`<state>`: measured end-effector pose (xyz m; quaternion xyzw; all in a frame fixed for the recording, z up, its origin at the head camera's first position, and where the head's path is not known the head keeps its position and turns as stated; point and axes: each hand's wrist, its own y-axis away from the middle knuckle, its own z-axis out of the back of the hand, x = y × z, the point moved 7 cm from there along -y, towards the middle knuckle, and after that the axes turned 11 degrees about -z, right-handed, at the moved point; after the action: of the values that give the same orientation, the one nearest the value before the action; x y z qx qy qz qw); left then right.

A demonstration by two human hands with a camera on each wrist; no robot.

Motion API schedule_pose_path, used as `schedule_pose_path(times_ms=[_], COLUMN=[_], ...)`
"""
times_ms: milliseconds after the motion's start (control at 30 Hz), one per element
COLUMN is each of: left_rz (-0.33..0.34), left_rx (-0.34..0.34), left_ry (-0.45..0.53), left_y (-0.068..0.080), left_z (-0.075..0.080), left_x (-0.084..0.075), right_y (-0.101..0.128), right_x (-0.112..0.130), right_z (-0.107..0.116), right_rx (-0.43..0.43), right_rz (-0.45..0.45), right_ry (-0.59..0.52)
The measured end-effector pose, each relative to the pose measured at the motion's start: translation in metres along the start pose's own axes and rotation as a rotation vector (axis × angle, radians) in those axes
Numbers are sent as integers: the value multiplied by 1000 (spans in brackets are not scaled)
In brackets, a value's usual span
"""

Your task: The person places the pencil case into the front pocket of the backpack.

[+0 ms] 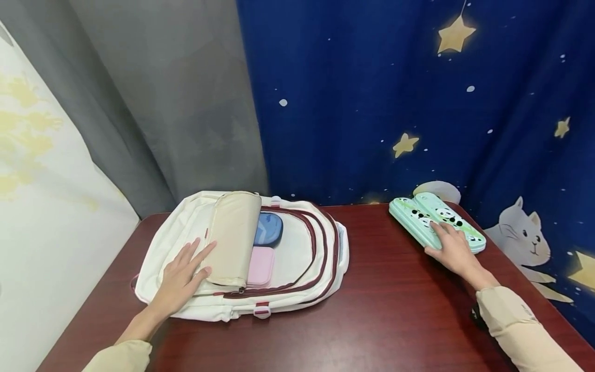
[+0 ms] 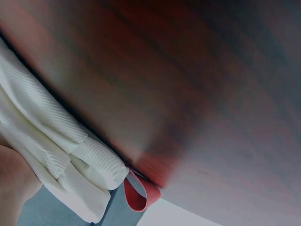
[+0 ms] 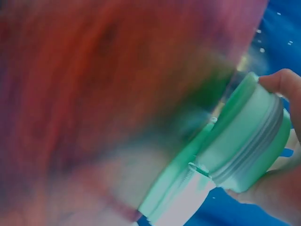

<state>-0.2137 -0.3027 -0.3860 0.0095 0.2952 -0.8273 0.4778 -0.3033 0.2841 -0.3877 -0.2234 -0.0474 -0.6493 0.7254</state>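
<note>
A cream backpack [image 1: 307, 292] with dark red trim lies flat on the left of the table, its front flap [image 1: 234, 237] folded over to the left. Spread fingers of my left hand [image 1: 178, 281] rest on the backpack and the flap's edge. Beside the flap, a blue zip case [image 1: 269, 229] and a pink flat box [image 1: 261, 266] lie on the bag, partly covered by it. At the right, my right hand [image 1: 455, 253] grips a mint-green panda-print pencil case [image 1: 420, 219] with two long rounded sections. In the right wrist view, thumb and finger span the zipped section [image 3: 240, 136].
The dark red wooden table [image 1: 372, 310] runs up to a blue star-print curtain [image 1: 334, 129] and a grey curtain [image 1: 186, 103] at the back. A red loop [image 2: 141, 193] sticks out from the backpack's end. A pale wall [image 1: 46, 206] stands at the left.
</note>
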Motion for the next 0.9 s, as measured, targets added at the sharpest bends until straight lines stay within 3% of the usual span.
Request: schedule_pose_path(times_ms=[200,367,500,700,900], left_rz=[0,5,13,18,15], left_rx=[1,1,-1,-3,7], left_ry=[7,16,15,13,29], left_y=[-4,-4,-1,1,-1], left_z=[-1,-1,-1,0,0], left_x=[2,4,5,5,3], right_y=[-2,1,7,23,35], right_x=[26,75,122,186,228], right_z=[22,27,18,-4,-19], right_rx=[-100,-143,-136,-44,-4], right_rz=[108,243,368,548,698], right_ry=[-115,-178,-193,-222,-225])
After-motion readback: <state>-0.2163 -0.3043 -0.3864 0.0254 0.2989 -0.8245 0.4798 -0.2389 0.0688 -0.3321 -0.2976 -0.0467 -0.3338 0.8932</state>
